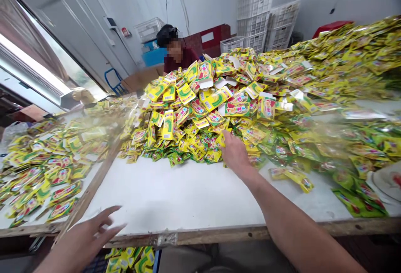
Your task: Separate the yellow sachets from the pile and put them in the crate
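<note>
A big heap of small yellow and green sachets (216,110) covers the far half of a white table (188,197). My right hand (233,151) reaches into the heap's near edge, its fingers curled among the sachets; whether it grips one is hidden. My left hand (90,233) hovers over the table's near left edge, fingers spread and holding nothing. Flat yellow cartons (216,97) lie on top of the heap.
More sachets (46,168) spread over the left table section behind a wooden strip (94,189). A person (175,51) sits across the table. White crates (257,9) are stacked at the back wall. Sachets (131,258) also lie below the table's front edge.
</note>
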